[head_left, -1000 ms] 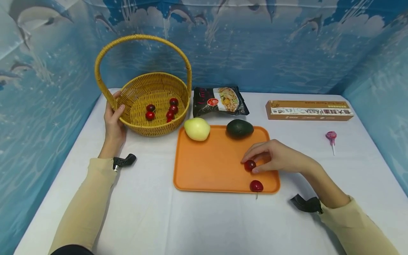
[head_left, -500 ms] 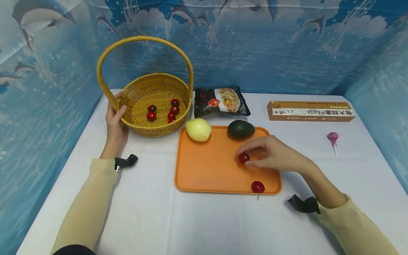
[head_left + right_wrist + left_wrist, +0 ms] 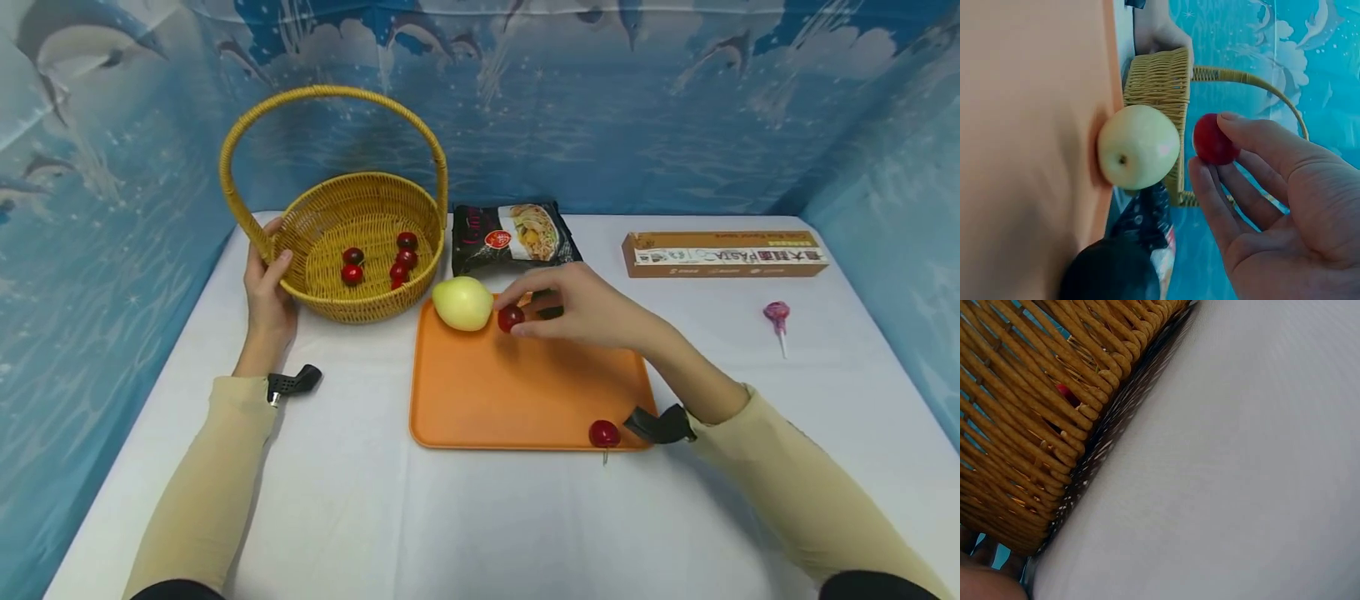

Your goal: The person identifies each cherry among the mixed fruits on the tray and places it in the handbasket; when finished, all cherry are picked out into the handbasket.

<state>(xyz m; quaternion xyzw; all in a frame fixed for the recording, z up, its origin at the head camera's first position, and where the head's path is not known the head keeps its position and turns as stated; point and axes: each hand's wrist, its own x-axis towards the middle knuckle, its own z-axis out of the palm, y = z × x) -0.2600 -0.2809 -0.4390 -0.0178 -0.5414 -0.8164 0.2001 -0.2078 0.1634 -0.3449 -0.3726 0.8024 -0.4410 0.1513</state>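
My right hand (image 3: 577,304) pinches a dark red cherry (image 3: 511,318) between thumb and fingertips, above the orange tray (image 3: 487,408). In the right wrist view the cherry (image 3: 1215,140) is clear of the tray, beside a pale yellow-green pear-like fruit (image 3: 1139,147). My left hand (image 3: 267,292) grips the left side of a yellow wicker basket (image 3: 360,308), thumb over the rim. Several cherries (image 3: 352,273) lie inside the basket. Another cherry (image 3: 604,433) with a stem sits at the tray's front right edge. A dark green avocado (image 3: 1110,275) is mostly hidden behind my right hand in the head view.
A black noodle packet (image 3: 513,237) lies behind the tray. To the right are a brown pasta box (image 3: 723,254) and a pink lollipop (image 3: 777,317). The basket's tall handle (image 3: 330,90) arches above it. A blue dolphin-print cloth (image 3: 600,150) hangs behind the white table (image 3: 495,517).
My right hand has lifted the cherry from the tray's right part and carried it left and away from me, towards the basket. My left hand has stayed on the basket.
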